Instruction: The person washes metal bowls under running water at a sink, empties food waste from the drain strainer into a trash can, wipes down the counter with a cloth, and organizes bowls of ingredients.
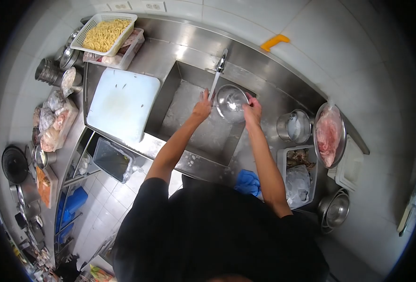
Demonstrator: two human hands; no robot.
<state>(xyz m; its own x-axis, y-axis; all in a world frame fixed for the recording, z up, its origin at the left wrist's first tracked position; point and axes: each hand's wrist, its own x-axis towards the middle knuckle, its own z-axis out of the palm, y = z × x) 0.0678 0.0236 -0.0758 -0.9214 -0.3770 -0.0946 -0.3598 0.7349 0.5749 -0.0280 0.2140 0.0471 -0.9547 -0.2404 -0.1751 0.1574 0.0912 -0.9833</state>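
Note:
My right hand (252, 112) grips the rim of a round, shiny metal bowl (231, 104), tilted over the right side of the steel sink (170, 87). Water pours from the faucet (222, 60) in a stream just left of the bowl. At that stream is my left hand (202, 107), fingers stretched out and holding nothing I can see. A narrow gap separates it from the bowl.
A white cutting board (123, 104) lies left of the sink, below a basket of noodles (106, 36). To the right stand a metal pot (294, 126), a bowl of bagged meat (329, 136) and a bin (298, 183). A blue cloth (249, 182) lies near the front edge.

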